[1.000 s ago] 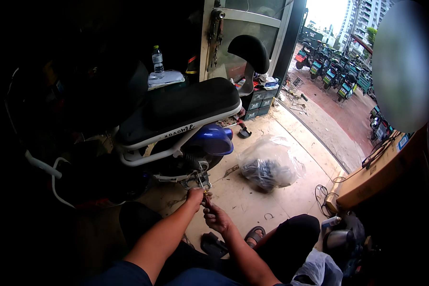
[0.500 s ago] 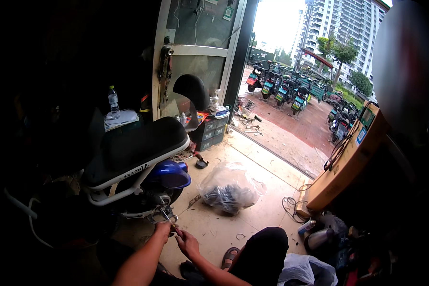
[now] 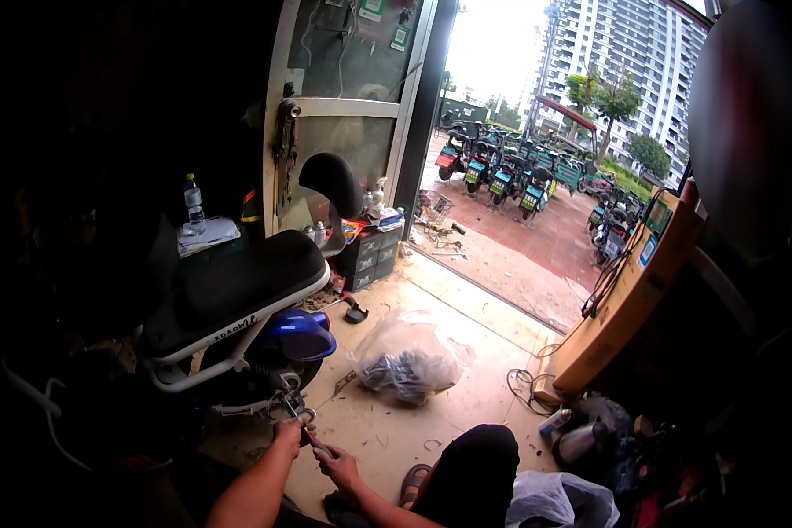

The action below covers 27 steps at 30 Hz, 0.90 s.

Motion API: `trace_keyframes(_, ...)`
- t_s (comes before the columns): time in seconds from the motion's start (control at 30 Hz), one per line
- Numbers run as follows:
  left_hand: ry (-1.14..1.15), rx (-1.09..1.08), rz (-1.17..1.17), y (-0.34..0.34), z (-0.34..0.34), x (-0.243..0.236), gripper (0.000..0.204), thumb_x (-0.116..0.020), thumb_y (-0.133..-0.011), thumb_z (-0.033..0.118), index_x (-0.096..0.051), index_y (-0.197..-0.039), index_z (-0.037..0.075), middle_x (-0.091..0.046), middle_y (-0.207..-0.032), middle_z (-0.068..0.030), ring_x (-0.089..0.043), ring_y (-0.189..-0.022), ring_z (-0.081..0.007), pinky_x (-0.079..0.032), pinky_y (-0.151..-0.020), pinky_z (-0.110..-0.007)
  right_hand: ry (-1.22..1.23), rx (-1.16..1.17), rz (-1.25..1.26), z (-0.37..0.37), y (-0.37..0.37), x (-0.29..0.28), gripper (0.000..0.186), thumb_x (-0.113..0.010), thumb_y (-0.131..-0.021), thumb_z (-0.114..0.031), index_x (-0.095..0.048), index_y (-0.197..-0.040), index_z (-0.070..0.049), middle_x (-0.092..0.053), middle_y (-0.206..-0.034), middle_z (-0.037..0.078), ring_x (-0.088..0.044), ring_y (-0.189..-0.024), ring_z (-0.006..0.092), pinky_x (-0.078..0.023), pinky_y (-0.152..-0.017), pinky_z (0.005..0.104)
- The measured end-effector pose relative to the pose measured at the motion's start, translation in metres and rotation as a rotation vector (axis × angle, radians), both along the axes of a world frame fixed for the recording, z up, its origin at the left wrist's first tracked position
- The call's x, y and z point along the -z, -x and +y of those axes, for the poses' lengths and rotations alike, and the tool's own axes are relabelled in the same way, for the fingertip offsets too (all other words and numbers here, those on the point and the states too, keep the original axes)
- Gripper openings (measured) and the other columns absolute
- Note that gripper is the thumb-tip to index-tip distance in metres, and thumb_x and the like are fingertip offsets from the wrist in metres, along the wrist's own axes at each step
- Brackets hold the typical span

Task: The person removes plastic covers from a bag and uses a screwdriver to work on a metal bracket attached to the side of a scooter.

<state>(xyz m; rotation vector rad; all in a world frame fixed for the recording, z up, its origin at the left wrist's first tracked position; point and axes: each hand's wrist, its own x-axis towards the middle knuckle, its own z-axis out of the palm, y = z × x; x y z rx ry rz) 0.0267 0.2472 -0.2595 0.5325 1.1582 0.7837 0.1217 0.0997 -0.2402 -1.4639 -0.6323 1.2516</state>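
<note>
Scooter [image 3: 238, 282]: standing on L, back end nr hands.
L hand [image 3: 286, 433]: resting nr scooter; I can't tell if it's gripping.
Red tool [image 3: 314, 439]: sitting btwn hands.
R hand [image 3: 337, 468]: gripping red tool.
Clear bag [image 3: 409, 361]: lying on floor [image 3: 475, 407].

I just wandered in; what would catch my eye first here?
Probably the scooter left of centre, with its glossy blue rear fender; just below, the left hand and right hand meet at a red-handled tool. Then the clear plastic bag on the pale floor, and parked scooters outside at upper right.
</note>
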Motion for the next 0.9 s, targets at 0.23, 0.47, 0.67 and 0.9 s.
trace_keyframes(0.23,-0.041,0.113,0.029,-0.012,-0.001,-0.001,0.020,-0.052,-0.100,0.013,-0.062,-0.107,-0.003,-0.072,-0.088,-0.0180,-0.072,-0.073,-0.0298,-0.061,-0.065,-0.042,0.069,-0.416,0.458,0.023,-0.036,0.009,0.019,-0.067,-0.097,-0.033,-0.062,-0.102,-0.016,-0.051,-0.067,-0.007,-0.045,-0.051,0.0081,-0.040,-0.050,0.0220)
trace_keyframes(0.47,-0.061,0.077,0.070,0.005,-0.003,0.005,0.021,-0.055,-0.098,0.012,-0.067,-0.106,-0.003,-0.073,-0.086,-0.0158,-0.070,-0.066,-0.0252,-0.058,-0.060,-0.037,0.094,-0.333,0.378,0.024,-0.013,0.002,0.021,-0.063,-0.098,-0.038,-0.062,-0.107,-0.019,-0.051,-0.068,-0.006,-0.046,-0.055,0.0056,-0.034,-0.046,0.0214)
trace_keyframes(0.67,-0.049,0.149,0.181,-0.016,-0.016,-0.021,0.021,-0.054,-0.099,0.016,-0.069,-0.096,0.002,-0.074,-0.085,-0.0128,-0.068,-0.061,-0.0217,-0.050,-0.054,-0.033,0.035,-0.244,-0.092,0.017,-0.027,0.018,0.026,-0.061,-0.101,-0.035,-0.066,-0.114,-0.014,-0.056,-0.075,-0.005,-0.047,-0.059,0.0067,-0.038,-0.051,0.0211)
trace_keyframes(0.9,-0.074,0.112,0.127,-0.004,0.006,0.017,0.023,-0.050,-0.100,0.016,-0.064,-0.105,-0.001,-0.074,-0.089,-0.0178,-0.072,-0.072,-0.0282,-0.061,-0.063,-0.041,0.076,-0.261,0.836,0.023,-0.024,0.009,0.033,-0.066,-0.096,-0.039,-0.066,-0.115,-0.012,-0.061,-0.076,-0.004,-0.051,-0.062,0.0078,-0.043,-0.055,0.0218)
